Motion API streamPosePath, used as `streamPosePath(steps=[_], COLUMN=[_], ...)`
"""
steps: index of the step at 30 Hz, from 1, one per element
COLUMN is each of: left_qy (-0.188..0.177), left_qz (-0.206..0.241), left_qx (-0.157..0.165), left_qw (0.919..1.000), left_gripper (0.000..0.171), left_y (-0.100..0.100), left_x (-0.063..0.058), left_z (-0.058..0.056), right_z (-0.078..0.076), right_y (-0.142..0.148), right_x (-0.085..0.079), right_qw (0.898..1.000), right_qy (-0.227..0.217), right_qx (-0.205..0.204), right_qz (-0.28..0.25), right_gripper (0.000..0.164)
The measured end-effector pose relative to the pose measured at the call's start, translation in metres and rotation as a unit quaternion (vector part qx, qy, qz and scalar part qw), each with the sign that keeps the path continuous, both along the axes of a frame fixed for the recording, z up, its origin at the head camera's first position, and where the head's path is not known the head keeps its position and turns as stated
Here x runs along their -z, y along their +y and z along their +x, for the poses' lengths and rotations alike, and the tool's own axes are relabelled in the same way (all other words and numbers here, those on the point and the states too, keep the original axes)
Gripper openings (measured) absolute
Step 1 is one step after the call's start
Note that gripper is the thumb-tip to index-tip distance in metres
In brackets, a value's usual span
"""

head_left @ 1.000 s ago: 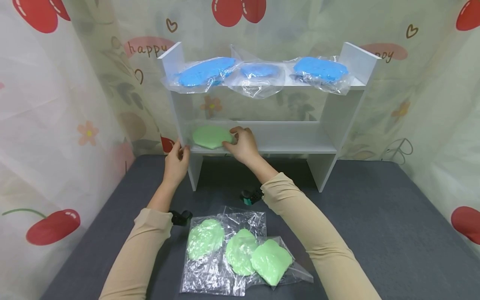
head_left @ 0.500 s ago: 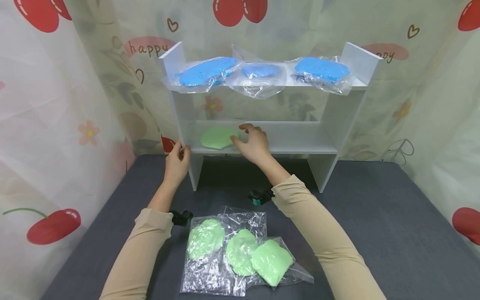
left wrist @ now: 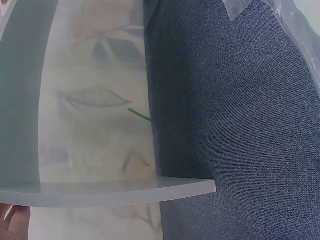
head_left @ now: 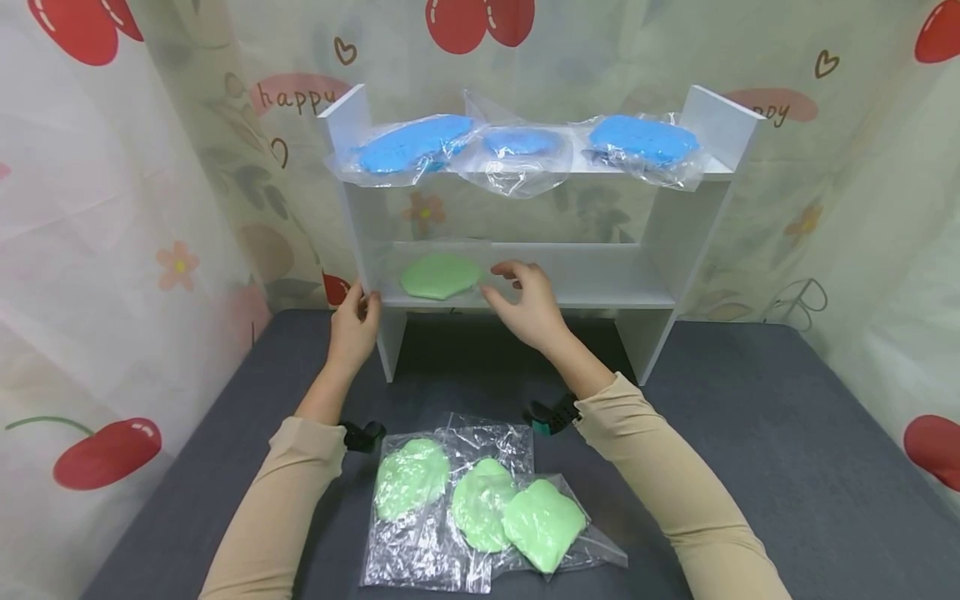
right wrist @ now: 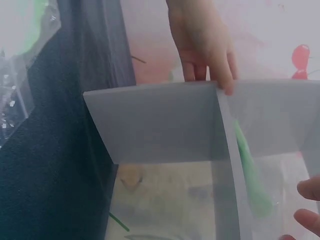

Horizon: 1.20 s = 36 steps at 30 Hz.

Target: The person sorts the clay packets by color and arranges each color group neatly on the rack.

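On the lower shelf of a white two-tier rack, at its left, lies a flat pale green lump in a clear plastic bag. My right hand hovers just right of it, thumb and fingers spread apart, holding nothing. Its fingertips show at the edge of the right wrist view. With the thumb at the front edge, my left hand grips the rack's left side panel where the lower shelf meets it. The left wrist view catches only a bit of the left hand.
Three bagged blue lumps lie along the top shelf. On the dark table, in front of the rack, are three pale green lumps in clear bags, partly overlapping. Patterned cloth hangs behind and at both sides.
The bagged green lump has shifted slightly right along the lower shelf. My right hand has let go of it and drawn away to the right. The left hand stays put.
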State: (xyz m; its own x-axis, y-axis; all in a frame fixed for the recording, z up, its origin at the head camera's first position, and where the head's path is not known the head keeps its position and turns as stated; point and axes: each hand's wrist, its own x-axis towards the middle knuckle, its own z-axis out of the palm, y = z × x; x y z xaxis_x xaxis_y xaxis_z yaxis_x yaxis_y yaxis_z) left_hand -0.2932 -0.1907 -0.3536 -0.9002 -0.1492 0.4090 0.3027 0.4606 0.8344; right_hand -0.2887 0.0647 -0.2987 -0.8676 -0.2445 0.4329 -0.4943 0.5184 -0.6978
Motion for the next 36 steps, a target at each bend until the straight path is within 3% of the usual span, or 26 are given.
streamPosePath(steps=[6, 12, 21, 29, 36], left_qy=[-0.002, 0.008, -0.002, 0.003, 0.001], left_qz=[-0.002, -0.002, -0.007, -0.012, -0.016], left_qx=[0.000, -0.002, 0.003, 0.003, 0.001], left_qw=[1.0000, 1.0000, 1.0000, 0.9999, 0.9999], left_gripper=[0.046, 0.046, 0.046, 0.046, 0.045], left_y=[0.000, -0.001, -0.001, -0.001, -0.001], left_x=[0.000, 0.001, 0.001, 0.001, 0.001], left_z=[0.000, 0.000, -0.001, -0.001, -0.001], right_z=[0.016, 0.028, 0.035, 0.046, 0.056], right_y=[0.014, 0.029, 0.052, 0.070, 0.082], right_x=[0.007, 0.018, 0.053, 0.077, 0.095], right_qw=[1.000, 0.993, 0.955, 0.922, 0.905], right_qy=[0.006, -0.058, -0.133, -0.198, -0.212], right_qx=[-0.028, -0.089, -0.239, -0.303, -0.334], right_qz=[0.013, 0.050, 0.113, 0.134, 0.154], right_gripper=[0.036, 0.038, 0.042, 0.053, 0.061])
